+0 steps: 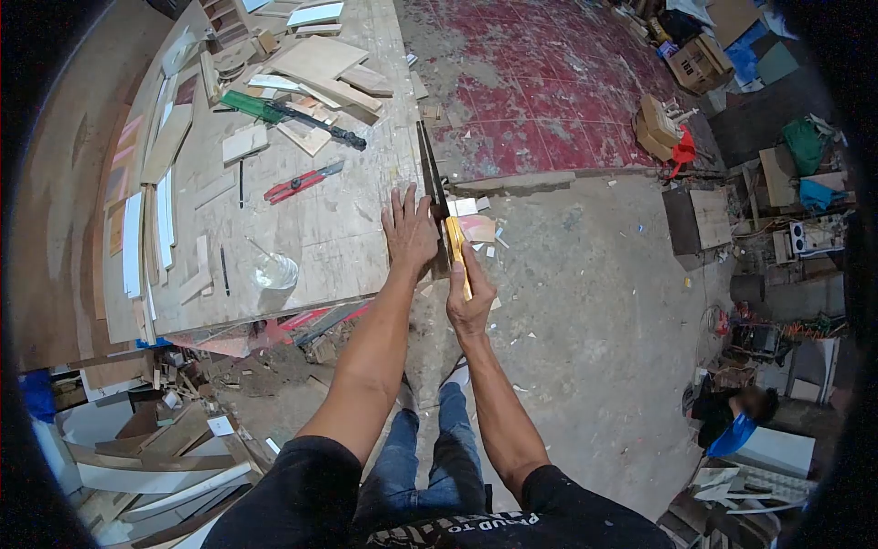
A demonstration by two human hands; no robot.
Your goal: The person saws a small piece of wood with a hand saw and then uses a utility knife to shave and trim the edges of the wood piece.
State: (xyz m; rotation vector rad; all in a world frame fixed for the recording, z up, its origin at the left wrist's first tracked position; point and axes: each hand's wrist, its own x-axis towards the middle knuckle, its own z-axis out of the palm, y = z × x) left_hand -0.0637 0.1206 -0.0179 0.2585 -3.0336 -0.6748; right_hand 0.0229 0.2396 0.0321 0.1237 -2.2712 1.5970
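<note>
My right hand (471,293) is wrapped around the yellow handle of a handsaw (458,252). The saw's long dark blade (433,169) points away from me along the right edge of the workbench (338,265). Just left of the blade, my left hand (410,231) lies flat on the bench edge with its fingers stretched forward. Whether a workpiece lies under that palm is hidden. A red utility knife (302,182) rests on the bench to the left of this hand, and a clear jar (275,271) stands nearer to me.
A green-handled power tool (291,117) lies before stacked wood boards (320,59). Strips of board (165,220) line the bench's left side. Offcuts (474,225) litter the floor right of the bench. Another person (734,416) is at the far lower right, near a cabinet (697,220).
</note>
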